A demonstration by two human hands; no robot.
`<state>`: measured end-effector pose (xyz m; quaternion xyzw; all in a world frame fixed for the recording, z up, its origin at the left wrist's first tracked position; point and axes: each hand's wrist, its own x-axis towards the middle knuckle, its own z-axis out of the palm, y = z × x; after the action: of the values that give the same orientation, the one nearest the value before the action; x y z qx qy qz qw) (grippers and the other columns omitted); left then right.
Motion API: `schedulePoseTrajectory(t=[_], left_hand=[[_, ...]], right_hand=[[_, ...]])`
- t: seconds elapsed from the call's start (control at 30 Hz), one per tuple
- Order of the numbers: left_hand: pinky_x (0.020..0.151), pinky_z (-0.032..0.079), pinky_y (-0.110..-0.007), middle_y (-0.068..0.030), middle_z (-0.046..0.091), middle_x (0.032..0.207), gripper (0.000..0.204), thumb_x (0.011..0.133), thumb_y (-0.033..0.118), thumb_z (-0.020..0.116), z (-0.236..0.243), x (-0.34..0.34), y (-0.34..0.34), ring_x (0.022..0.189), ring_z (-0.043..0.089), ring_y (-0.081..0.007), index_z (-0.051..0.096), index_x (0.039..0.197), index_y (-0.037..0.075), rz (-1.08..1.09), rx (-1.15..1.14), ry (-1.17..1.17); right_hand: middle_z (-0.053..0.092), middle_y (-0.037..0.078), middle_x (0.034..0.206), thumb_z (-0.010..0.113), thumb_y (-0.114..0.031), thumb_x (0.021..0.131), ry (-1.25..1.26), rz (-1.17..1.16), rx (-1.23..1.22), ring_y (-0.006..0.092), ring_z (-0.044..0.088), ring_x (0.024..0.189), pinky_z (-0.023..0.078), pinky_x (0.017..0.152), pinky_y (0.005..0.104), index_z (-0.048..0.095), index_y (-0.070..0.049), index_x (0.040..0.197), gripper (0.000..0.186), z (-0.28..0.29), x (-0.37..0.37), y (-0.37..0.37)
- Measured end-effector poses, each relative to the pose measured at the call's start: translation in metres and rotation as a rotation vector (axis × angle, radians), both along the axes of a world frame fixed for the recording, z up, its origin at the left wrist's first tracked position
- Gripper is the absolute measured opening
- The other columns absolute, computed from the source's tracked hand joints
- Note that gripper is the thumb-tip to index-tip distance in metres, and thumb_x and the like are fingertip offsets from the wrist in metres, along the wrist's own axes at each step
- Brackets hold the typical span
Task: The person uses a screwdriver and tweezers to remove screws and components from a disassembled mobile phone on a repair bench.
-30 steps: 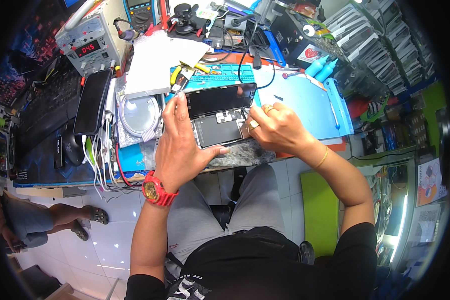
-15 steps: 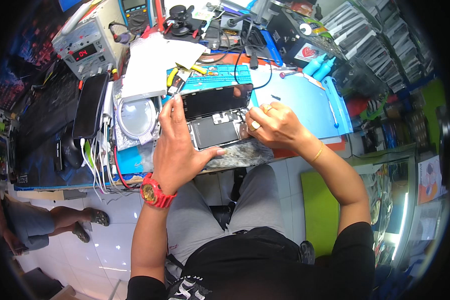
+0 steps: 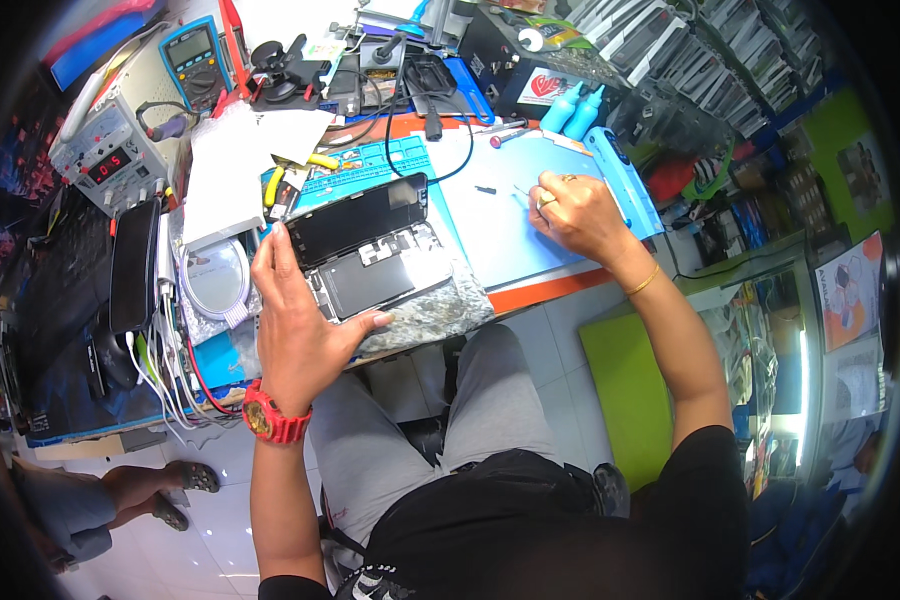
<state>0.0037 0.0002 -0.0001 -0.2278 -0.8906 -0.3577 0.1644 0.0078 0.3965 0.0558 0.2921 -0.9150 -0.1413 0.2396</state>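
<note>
Opened phone held at left; right hand on blue mat.

Left hand point(image 3: 295, 320) clamps the opened phone point(image 3: 375, 260) on a mottled grey pad point(image 3: 440, 310), fingers point(image 3: 270, 250) spread along its glossy black screen edge. Right hand point(image 3: 575, 215) rests apart on the smooth blue mat point(image 3: 490, 230), fingers curled, pinching something too small to identify.

One opened phone point(image 3: 375, 262), two blue bottles point(image 3: 573, 108).
</note>
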Motion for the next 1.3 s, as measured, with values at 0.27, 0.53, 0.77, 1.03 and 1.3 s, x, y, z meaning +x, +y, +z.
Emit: schedulePoseTrajectory(t=[0.27, 0.53, 0.77, 1.03, 1.3], left_hand=[[0.116, 0.048, -0.050, -0.0301, 0.032, 0.159, 0.146, 0.064, 0.038, 0.105, 0.001, 0.000, -0.003, 0.144, 0.047, -0.0469, 0.014, 0.168, -0.009, -0.009, -0.001, -0.001], [0.114, 0.050, -0.050, -0.0327, 0.032, 0.157, 0.145, 0.066, 0.047, 0.102, 0.004, -0.001, -0.003, 0.143, 0.047, -0.0503, 0.015, 0.166, -0.012, -0.026, -0.007, 0.006], [0.113, 0.051, -0.050, -0.0325, 0.032, 0.157, 0.145, 0.066, 0.049, 0.101, 0.001, -0.001, -0.004, 0.143, 0.048, -0.0501, 0.016, 0.166, -0.013, -0.014, -0.028, 0.021], [0.118, 0.047, -0.050, -0.0315, 0.033, 0.158, 0.148, 0.062, 0.045, 0.104, 0.002, -0.001, -0.002, 0.148, 0.044, -0.0487, 0.016, 0.167, -0.010, -0.015, 0.018, -0.034], [0.103, 0.058, -0.050, -0.0320, 0.032, 0.157, 0.147, 0.064, 0.045, 0.102, -0.001, -0.002, -0.005, 0.139, 0.054, -0.0511, 0.013, 0.168, -0.009, -0.021, -0.023, 0.055]], right_hand=[[0.064, 0.007, 0.089, 0.072, -0.018, 0.090, 0.066, -0.054, 0.087, 0.0215, 0.071, 0.072, 0.057, 0.067, 0.0390, 0.069, -0.008, 0.086, 0.012, -0.007, -0.028, 0.032], [0.068, 0.010, 0.092, 0.072, -0.016, 0.094, -0.041, -0.165, 0.027, 0.0267, 0.074, 0.075, 0.059, 0.063, 0.0418, 0.072, -0.006, 0.088, 0.011, -0.014, -0.019, 0.003], [0.074, 0.012, 0.094, 0.077, -0.013, 0.090, -0.382, -0.048, -0.522, 0.0330, 0.074, 0.078, 0.058, 0.067, 0.0460, 0.071, -0.004, 0.097, 0.013, 0.011, 0.021, -0.104], [0.072, 0.008, 0.089, 0.074, -0.013, 0.085, -0.183, 0.028, -0.300, 0.0279, 0.076, 0.077, 0.059, 0.063, 0.0412, 0.068, -0.006, 0.096, 0.014, -0.004, -0.024, -0.140], [0.066, 0.002, 0.084, 0.071, -0.016, 0.091, -0.018, 0.117, 0.093, 0.0181, 0.074, 0.071, 0.058, 0.062, 0.0347, 0.071, -0.010, 0.096, 0.009, -0.001, -0.030, -0.150]])
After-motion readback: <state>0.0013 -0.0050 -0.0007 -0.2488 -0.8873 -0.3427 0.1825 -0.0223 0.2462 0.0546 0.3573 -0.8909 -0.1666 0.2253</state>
